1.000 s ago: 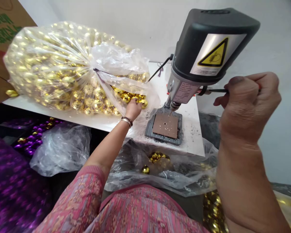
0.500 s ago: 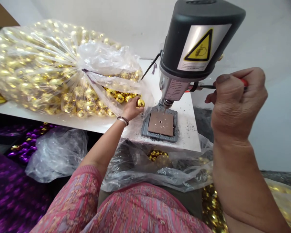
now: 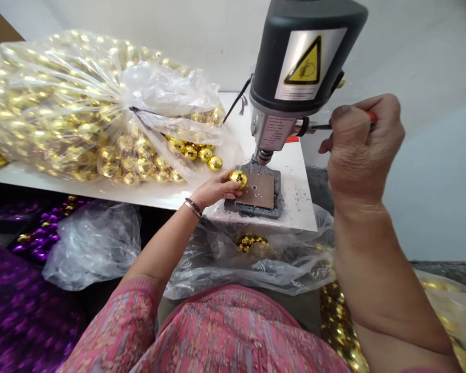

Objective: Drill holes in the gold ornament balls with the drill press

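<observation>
Between the thumb and fingers of my left hand (image 3: 216,189) is a shiny gold faceted ball (image 3: 238,179). It is over the left edge of the brown square plate (image 3: 262,190), which has a small hole in its middle and lies on the grey base (image 3: 275,211) of a bench drill press (image 3: 295,67). The drill bit (image 3: 260,168) points down above the back of that plate, apart from the ball. My right hand (image 3: 363,150) is closed around the red-ended feed lever (image 3: 320,127) at the machine's right side.
A large clear bag of gold balls (image 3: 70,109) lies open towards the drill on the white table (image 3: 155,196). Loose gold balls (image 3: 215,163) sit at its mouth. Below the table edge hangs a plastic bag (image 3: 295,264) with gold balls; purple balls (image 3: 39,243) are at lower left.
My left hand has moved right and towards me, from the bag's mouth to the plate's left edge, carrying a gold ball. My right hand stays on the lever; the view has shifted slightly.
</observation>
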Available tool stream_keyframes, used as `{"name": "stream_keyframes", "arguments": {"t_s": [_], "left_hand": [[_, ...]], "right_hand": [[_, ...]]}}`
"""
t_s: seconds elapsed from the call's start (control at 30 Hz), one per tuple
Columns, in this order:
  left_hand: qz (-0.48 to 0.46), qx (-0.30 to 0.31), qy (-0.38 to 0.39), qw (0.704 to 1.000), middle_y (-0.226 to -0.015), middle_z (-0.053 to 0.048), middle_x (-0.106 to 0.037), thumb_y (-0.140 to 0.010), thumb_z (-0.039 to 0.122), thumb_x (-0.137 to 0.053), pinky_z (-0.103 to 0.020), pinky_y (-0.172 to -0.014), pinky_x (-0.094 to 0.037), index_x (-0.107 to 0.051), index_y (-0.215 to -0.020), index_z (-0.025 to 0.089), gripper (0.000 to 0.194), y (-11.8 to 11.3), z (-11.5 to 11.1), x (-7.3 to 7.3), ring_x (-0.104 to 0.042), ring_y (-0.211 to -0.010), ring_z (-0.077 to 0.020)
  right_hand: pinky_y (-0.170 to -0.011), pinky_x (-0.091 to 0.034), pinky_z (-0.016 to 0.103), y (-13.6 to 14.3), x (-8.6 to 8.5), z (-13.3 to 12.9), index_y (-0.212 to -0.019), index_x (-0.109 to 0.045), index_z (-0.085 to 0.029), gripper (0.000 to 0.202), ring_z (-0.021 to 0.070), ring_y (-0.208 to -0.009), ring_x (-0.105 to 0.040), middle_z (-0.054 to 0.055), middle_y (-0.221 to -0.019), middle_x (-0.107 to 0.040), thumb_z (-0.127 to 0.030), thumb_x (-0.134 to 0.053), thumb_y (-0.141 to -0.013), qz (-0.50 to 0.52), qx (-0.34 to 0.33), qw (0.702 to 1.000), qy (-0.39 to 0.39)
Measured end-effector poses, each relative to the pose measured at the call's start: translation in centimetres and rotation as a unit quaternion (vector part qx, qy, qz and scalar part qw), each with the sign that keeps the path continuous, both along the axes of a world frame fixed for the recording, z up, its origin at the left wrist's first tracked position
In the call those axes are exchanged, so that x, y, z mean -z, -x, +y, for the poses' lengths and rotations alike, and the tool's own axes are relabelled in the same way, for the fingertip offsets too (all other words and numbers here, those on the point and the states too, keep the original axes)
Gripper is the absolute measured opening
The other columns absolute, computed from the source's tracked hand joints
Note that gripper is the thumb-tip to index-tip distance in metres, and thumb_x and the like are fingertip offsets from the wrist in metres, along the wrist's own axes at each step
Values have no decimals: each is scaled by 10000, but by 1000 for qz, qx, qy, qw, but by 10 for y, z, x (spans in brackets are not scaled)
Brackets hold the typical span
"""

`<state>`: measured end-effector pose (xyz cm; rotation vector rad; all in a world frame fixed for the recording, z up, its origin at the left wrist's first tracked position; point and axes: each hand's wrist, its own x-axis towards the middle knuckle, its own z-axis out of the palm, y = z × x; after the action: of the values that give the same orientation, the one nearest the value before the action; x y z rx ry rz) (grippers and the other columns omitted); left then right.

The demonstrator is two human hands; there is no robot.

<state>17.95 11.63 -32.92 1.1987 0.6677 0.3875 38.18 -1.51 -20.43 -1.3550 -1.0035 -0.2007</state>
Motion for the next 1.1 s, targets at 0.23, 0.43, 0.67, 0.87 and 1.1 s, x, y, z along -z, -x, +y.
{"name": "stream_keyframes", "arguments": {"t_s": [0.23, 0.43, 0.67, 0.87, 1.1], "left_hand": [[89, 38, -141, 985, -833, -5, -671, -865, 217, -746, -218, -626, -527, -660, -1198, 153, 349, -26, -9, -12, -642, -667, -93], [154, 37, -220, 963, -831, -14, -682, -859, 245, -739, -263, -639, -530, -619, -1395, 157, 556, -38, -11, -12, -622, -634, -119], [168, 53, -362, 915, -939, -9, -726, -761, 293, -788, -263, -789, -536, -704, -1279, 157, 542, -51, -6, -11, -630, -799, -139], [137, 78, -330, 931, -1025, -41, -764, -707, 272, -815, -276, -820, -546, -689, -1305, 136, 627, -60, 2, 2, -670, -893, -170], [137, 50, -307, 940, -1044, -44, -775, -684, 250, -841, -280, -856, -559, -663, -1381, 135, 729, -59, -1, 5, -684, -881, -159]], "right_hand": [[-610, -342, 182, -1, 0, -3, -823, -435, -183, 235, 22, -623, -390, -53, -714, -422, -358, -569, -907, 4, -19, 1000, 12], [-612, -345, 198, 1, -5, -3, -802, -432, -188, 216, 35, -624, -393, -44, -707, -453, -338, -564, -883, 5, -13, 1000, 22], [-579, -305, 225, -1, -26, 1, -737, -411, -197, 201, 57, -596, -378, -38, -652, -458, -262, -545, -873, 12, 5, 999, 52], [-550, -271, 223, -8, -34, 5, -715, -423, -192, 229, 53, -589, -359, -29, -659, -445, -240, -549, -900, 17, -12, 998, 52], [-593, -324, 192, 2, -11, -5, -771, -402, -190, 191, 24, -571, -366, -68, -643, -401, -212, -560, -877, -24, 8, 999, 39]]}}
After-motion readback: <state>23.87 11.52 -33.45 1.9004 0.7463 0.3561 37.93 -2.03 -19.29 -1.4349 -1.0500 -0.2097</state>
